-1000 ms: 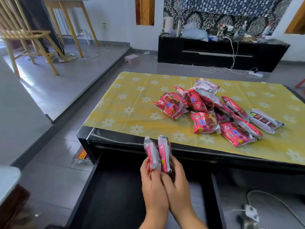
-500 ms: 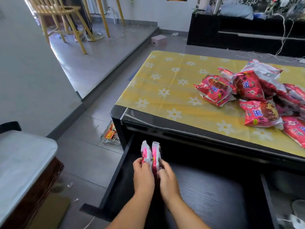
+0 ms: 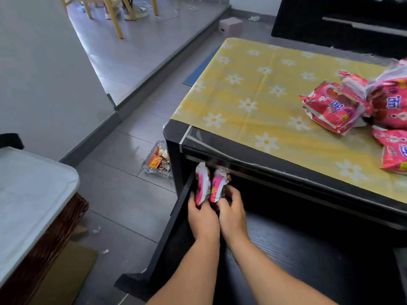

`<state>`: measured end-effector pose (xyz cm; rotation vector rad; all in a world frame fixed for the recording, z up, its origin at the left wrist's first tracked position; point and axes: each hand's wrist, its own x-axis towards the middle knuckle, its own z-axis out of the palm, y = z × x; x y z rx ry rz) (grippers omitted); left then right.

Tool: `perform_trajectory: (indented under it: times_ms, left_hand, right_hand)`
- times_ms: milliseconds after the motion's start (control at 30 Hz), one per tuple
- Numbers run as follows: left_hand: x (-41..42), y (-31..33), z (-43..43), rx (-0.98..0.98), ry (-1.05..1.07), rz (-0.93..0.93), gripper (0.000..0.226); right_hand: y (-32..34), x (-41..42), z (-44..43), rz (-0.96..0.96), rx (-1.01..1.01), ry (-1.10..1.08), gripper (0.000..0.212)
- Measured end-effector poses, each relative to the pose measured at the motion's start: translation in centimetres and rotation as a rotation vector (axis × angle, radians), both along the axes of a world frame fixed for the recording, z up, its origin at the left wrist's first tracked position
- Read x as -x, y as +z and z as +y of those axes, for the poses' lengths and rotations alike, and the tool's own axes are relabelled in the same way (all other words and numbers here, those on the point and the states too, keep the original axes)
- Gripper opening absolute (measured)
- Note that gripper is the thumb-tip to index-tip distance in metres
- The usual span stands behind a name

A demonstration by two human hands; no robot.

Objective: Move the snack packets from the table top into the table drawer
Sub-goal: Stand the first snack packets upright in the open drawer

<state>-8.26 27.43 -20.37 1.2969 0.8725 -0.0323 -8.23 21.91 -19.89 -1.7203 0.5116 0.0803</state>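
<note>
Currently: two packets, left (image 3: 202, 187) and right (image 3: 217, 186), upright, long axes toward 12 o'clock, one clasped in each hand, left (image 3: 202, 219), right (image 3: 232, 216), at drawer's (image 3: 308, 249) 10 o'clock corner; pile (image 3: 361, 111) on table (image 3: 253, 95).

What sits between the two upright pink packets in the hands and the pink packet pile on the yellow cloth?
Head view: only the black table edge and bare yellow daisy-print cloth lie between the two held packets and the pile.
</note>
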Motion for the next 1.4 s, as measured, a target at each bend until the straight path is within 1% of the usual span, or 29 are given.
perform_trajectory:
  times_ms: [33,100,200,300,367,400,500,533,600,633,667,800,900,967,1033,1100,1133,1200,1267,1300,1400]
  left_hand:
    - [0.5,-0.1,-0.3,0.027,0.026,0.006,0.050]
    - [1.2,-0.2,-0.7,0.049,0.018,-0.035,0.054]
    - [0.8,-0.1,-0.6,-0.056,-0.050,-0.060,0.057]
    - [-0.4,0.1,-0.1,-0.118,-0.099,-0.034,0.046]
    - [0.0,0.4,0.0,-0.148,-0.126,-0.040,0.037]
    - [0.4,0.5,0.2,-0.182,-0.145,-0.040,0.033]
    - [1.4,0.3,0.6,-0.271,-0.195,-0.045,0.028]
    - [1.5,0.3,0.8,-0.271,-0.214,-0.050,0.032]
    - [1.4,0.2,1.4,-0.230,-0.257,-0.066,0.051]
    - [1.2,0.1,1.6,-0.194,-0.273,-0.075,0.057]
    - [1.1,0.0,1.7,-0.162,-0.281,-0.088,0.059]
    - [0.0,-0.2,1.6,-0.153,-0.269,-0.115,0.054]
    - [-0.8,-0.2,1.6,-0.206,-0.259,-0.069,0.055]
    - [-0.7,-0.6,1.3,-0.279,-0.249,-0.016,0.054]
    - [0.0,-0.9,0.6,-0.292,-0.191,0.031,0.050]
    - [0.7,-1.0,-0.1,-0.237,-0.156,0.038,0.044]
    - [0.7,-0.8,-0.2,-0.191,-0.150,0.022,0.045]
    - [0.2,-0.6,-0.3,-0.078,-0.125,0.005,0.055]
    - [-0.5,-0.6,0.1,-0.020,-0.111,0.027,0.058]
    - [-0.7,-0.7,0.3,-0.023,-0.115,0.044,0.056]
    - [-1.3,-0.9,0.5,-0.086,-0.111,0.069,0.051]
  right_hand:
    - [0.0,0.0,0.0,-0.009,0.017,-0.021,0.052]
    - [-0.1,-0.2,0.0,-0.015,0.007,-0.033,0.057]
    - [-0.1,-1.1,0.2,0.037,-0.044,-0.026,0.055]
    - [-0.2,-2.2,0.2,0.120,-0.077,-0.046,0.040]
    - [-0.2,-2.1,0.1,0.125,-0.082,-0.059,0.030]
    - [-0.2,-1.7,0.0,0.120,-0.074,-0.065,0.030]
    - [-0.5,0.2,-0.7,0.105,-0.048,-0.054,0.041]
    - [-0.7,0.9,-0.9,0.101,-0.043,-0.039,0.044]
    - [-1.4,1.7,-1.4,0.084,-0.049,-0.031,0.046]
    - [-1.7,1.9,-1.6,0.075,-0.055,-0.036,0.048]
    - [-2.0,1.9,-1.8,0.066,-0.055,-0.039,0.049]
    - [-3.0,1.1,-2.2,0.046,0.053,-0.005,0.052]
    - [-3.3,-0.2,-2.0,0.054,0.166,0.080,0.053]
    - [-3.5,-1.2,-1.8,0.056,0.194,0.123,0.054]
    - [-3.6,-2.0,-1.4,0.053,0.201,0.144,0.053]
    - [-3.7,-2.4,-0.9,0.054,0.201,0.139,0.050]
    - [-3.7,-2.6,-0.7,0.062,0.199,0.130,0.049]
    - [-4.1,-2.6,-0.7,0.086,0.203,0.116,0.045]
    - [-4.4,-2.4,-0.8,0.101,0.200,0.116,0.041]
    - [-4.4,-2.1,-0.9,0.099,0.201,0.125,0.044]
    - [-4.3,-1.5,-1.2,0.038,0.233,0.190,0.068]
